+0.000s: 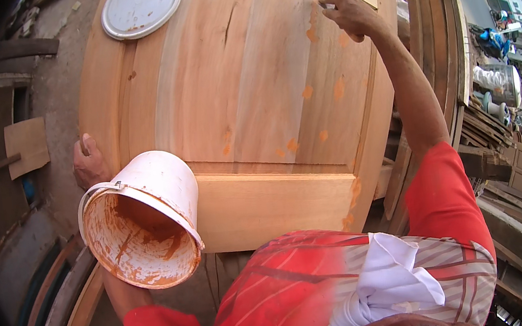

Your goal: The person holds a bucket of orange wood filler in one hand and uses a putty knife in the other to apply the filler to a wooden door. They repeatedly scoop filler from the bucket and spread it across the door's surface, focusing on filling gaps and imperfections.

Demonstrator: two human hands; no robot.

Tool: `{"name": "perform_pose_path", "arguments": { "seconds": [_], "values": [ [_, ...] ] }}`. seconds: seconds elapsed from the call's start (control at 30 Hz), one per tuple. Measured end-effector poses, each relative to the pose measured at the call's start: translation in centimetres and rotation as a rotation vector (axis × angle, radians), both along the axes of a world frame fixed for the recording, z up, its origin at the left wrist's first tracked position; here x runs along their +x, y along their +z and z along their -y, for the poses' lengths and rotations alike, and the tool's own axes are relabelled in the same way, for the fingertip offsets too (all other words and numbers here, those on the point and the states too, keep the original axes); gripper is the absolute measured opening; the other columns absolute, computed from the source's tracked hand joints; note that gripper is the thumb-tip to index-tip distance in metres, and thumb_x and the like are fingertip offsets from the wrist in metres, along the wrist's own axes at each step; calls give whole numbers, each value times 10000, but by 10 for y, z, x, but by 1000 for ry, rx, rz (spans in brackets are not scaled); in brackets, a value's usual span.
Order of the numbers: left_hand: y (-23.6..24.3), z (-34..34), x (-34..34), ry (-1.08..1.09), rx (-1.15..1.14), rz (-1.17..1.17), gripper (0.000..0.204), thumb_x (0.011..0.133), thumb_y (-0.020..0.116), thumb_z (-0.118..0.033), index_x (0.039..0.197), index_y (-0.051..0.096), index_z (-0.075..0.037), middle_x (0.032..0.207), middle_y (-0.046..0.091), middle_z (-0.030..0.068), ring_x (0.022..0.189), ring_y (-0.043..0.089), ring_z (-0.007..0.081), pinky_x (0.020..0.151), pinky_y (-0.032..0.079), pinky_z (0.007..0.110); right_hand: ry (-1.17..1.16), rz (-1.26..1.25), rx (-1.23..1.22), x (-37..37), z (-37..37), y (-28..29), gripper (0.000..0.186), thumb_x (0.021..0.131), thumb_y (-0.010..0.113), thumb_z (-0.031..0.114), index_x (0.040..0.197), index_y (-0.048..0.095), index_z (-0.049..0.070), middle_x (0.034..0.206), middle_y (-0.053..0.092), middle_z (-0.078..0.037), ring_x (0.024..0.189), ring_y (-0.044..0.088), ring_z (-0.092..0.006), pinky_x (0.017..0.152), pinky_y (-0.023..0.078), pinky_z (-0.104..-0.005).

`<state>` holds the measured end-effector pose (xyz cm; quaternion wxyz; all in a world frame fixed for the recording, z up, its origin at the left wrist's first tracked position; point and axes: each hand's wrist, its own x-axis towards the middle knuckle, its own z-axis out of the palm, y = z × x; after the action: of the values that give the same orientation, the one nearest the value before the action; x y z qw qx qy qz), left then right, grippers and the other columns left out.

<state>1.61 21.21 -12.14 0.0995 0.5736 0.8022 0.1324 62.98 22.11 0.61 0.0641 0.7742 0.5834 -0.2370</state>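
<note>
Up near the far right of the wooden door [197, 79], the right hand [354, 15] has its fingers bent and bunched close, tips right at the panel; can't tell if there's anything pinched in them. Door's lying flat in front of the person, orange patches [339, 89] dotted down the right side. Left hand [89, 160] is by the left edge, partly behind the tipped white bucket [161, 182], so no clue what it's gripping. White lid [141, 7] sits far left on the door. My guess: spot-filling step, and the next move calls for light, flat finger pressure along the seam.
</note>
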Motion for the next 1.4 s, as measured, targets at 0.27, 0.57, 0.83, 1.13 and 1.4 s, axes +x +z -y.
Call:
{"name": "perform_pose_path", "arguments": {
  "seconds": [0.27,0.57,0.83,1.13,1.4],
  "values": [
    [-14,-3,-2,43,78,0,486,1015,519,-579,1124,733,-156,1091,752,184,1038,682,473,864,529,543,154,-10,-233,13,-38,-1,394,914,626,204,1209,751,-25,684,663,-123,532,653,-191,508,547,-370],
    [-48,-19,-26,68,-8,29,536,1000,525,-611,1241,722,-175,1193,735,204,1141,673,459,951,531,540,327,-215,-341,-31,64,-15,235,824,557,84,640,439,-1,534,518,-123,458,537,-195,480,396,-429],
    [-47,-17,-27,46,20,93,552,986,560,-612,1174,737,-124,1102,754,189,1050,710,419,892,538,510,92,-198,-307,-70,127,20,402,1004,572,218,1371,688,104,790,676,-171,654,653,-187,669,552,-379],
    [-59,-23,-39,31,22,55,547,976,560,-632,1173,742,-156,1123,743,204,1077,691,443,922,531,511,92,-24,-121,-49,148,-13,472,1087,527,447,1134,727,22,840,709,-220,849,688,-396,765,501,-506],
    [-54,-18,-38,-16,86,33,529,995,536,-613,1147,736,-148,1134,730,212,1061,669,483,904,528,534,30,46,-235,-29,125,-29,559,1047,565,530,931,729,9,774,687,-197,794,680,-379,722,500,-495]
  ]
}}
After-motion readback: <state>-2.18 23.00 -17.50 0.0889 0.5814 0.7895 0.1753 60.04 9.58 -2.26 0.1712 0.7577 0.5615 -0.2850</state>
